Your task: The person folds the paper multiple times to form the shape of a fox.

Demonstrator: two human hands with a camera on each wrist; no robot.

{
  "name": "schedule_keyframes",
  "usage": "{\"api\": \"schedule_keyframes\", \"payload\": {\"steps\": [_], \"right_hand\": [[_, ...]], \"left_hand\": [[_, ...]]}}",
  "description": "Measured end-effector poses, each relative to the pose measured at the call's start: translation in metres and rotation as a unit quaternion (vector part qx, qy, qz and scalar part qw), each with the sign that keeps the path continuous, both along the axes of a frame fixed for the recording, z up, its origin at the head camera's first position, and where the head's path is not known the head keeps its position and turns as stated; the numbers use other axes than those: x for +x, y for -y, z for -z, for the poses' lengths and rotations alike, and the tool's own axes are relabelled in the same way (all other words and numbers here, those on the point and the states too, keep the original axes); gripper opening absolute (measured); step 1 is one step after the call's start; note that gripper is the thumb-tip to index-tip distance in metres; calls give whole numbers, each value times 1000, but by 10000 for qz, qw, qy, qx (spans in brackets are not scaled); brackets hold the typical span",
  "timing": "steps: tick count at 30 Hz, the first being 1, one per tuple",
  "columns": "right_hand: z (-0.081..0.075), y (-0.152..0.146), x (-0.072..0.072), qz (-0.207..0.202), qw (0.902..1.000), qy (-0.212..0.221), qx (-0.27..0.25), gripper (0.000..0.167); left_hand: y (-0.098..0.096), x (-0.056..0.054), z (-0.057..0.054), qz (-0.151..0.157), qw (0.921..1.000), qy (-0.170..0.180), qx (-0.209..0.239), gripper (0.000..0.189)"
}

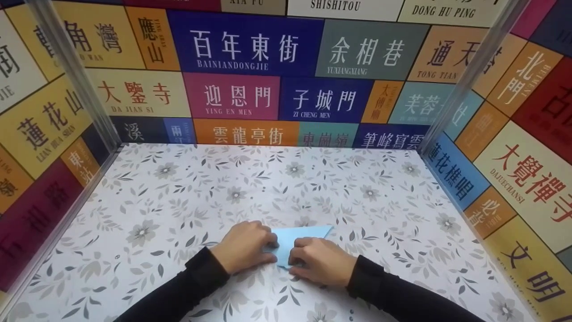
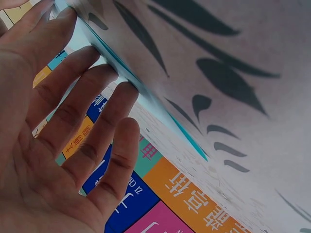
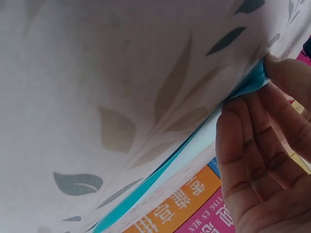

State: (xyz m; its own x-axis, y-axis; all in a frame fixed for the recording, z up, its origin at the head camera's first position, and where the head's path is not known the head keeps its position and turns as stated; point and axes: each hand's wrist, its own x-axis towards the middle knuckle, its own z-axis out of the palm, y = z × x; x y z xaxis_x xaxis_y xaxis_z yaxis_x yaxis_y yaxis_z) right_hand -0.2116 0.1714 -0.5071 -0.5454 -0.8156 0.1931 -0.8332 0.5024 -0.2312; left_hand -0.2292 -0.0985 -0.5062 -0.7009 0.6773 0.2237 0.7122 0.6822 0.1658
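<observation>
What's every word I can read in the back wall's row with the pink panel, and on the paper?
"大鑒寺 DA JIAN SI": cream panel
"迎恩門 YING EN MEN": pink panel
"子城門 ZI CHENG MEN": dark blue panel
"大": narrow orange panel; rest too blurred
"芙蓉": teal panel; small lettering too blurred
Light blue paper: no writing visible

The paper (image 1: 292,234) is light blue, and in the wrist views its edge looks turquoise. The tabletop (image 1: 263,210) is white with a grey floral print. Both sleeves (image 1: 178,286) are black. The walls (image 1: 250,27) are a patchwork of blue, pink, orange and yellow, lettered in white, red or black.
</observation>
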Motion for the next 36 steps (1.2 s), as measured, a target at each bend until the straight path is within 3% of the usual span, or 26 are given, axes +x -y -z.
{"api": "schedule_keyframes", "payload": {"steps": [6,7,9,13,14,16,24,29,36], "right_hand": [[-1,0,0,-29,9997,-179,-154,10],[-1,0,0,-37,9996,-209,-192,9],[-2,0,0,-70,9993,-238,-286,7],[-2,-1,-1,-156,9985,-165,-496,6],[-2,-1,-1,-177,9983,-139,-534,6],[-2,-2,-2,-233,9978,-112,-605,6],[-5,-5,-2,-317,9953,117,-905,8],[-6,-5,0,-378,9940,209,-1001,19],[-3,-5,0,-72,9948,506,-877,12]], "left_hand": [[2,-1,1,89,9999,-21,132,29],[3,-7,12,176,9996,-89,191,31],[4,-7,13,207,9995,-106,216,31],[3,-8,12,211,9996,-97,179,27],[2,-1,1,133,9998,-22,128,25],[2,-2,0,117,9999,-3,106,22],[2,-4,2,171,9997,-4,144,15],[1,-5,5,173,9996,-20,216,14],[2,-5,5,88,9996,19,268,16]]}}
